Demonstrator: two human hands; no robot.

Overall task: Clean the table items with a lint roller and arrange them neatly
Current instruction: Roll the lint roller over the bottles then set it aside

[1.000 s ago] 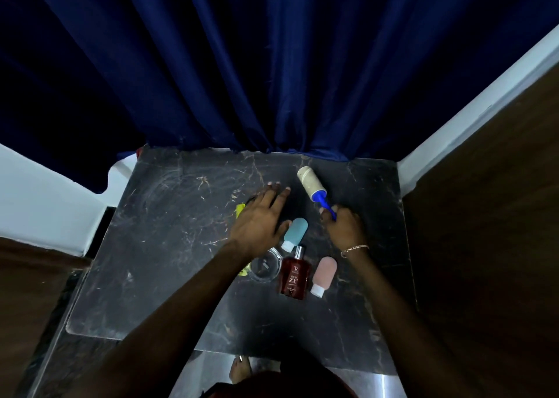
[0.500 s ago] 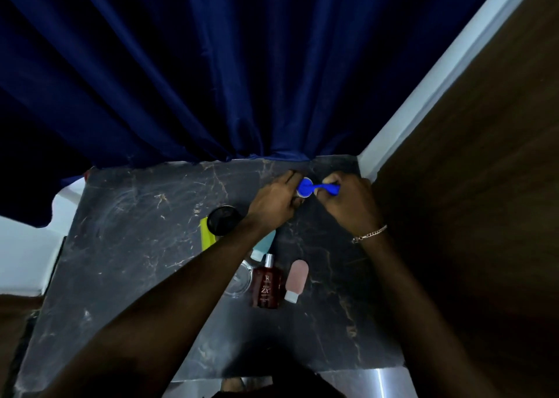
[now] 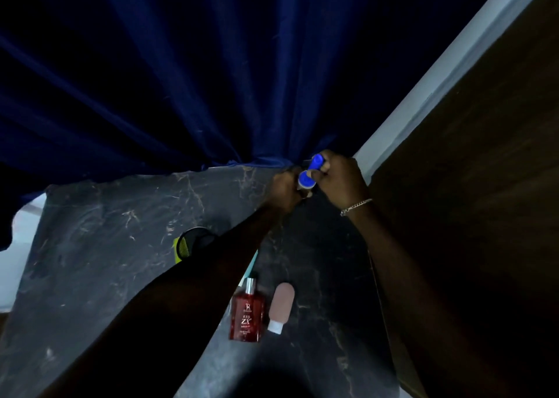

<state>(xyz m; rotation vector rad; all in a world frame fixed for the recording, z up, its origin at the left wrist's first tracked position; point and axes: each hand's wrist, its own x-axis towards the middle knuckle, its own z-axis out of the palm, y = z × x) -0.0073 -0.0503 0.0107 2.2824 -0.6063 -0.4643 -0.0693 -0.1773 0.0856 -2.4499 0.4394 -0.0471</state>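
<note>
Both hands meet at the far right corner of the dark marble table [image 3: 99, 246]. My right hand [image 3: 338, 179] grips the blue handle of the lint roller [image 3: 310, 170]. My left hand [image 3: 286, 190] closes around the roller's head, which is mostly hidden under its fingers. Nearer to me lie a red perfume bottle [image 3: 247, 314] and a pink squeeze tube [image 3: 281, 305] side by side. A teal tube [image 3: 250, 266] shows as a sliver beside my left forearm. A black round lid [image 3: 193, 242] sits on a yellow-green item [image 3: 176, 251].
A dark blue curtain [image 3: 181, 80] hangs along the table's far edge. A brown wooden panel [image 3: 469, 216] with a white frame [image 3: 423, 95] stands close on the right. My left forearm crosses the table's middle and hides items beneath it.
The view tilted up and swung right. Both hands stayed on the lint roller and shifted toward the back right corner; the handle now points up and away instead of sideways.
</note>
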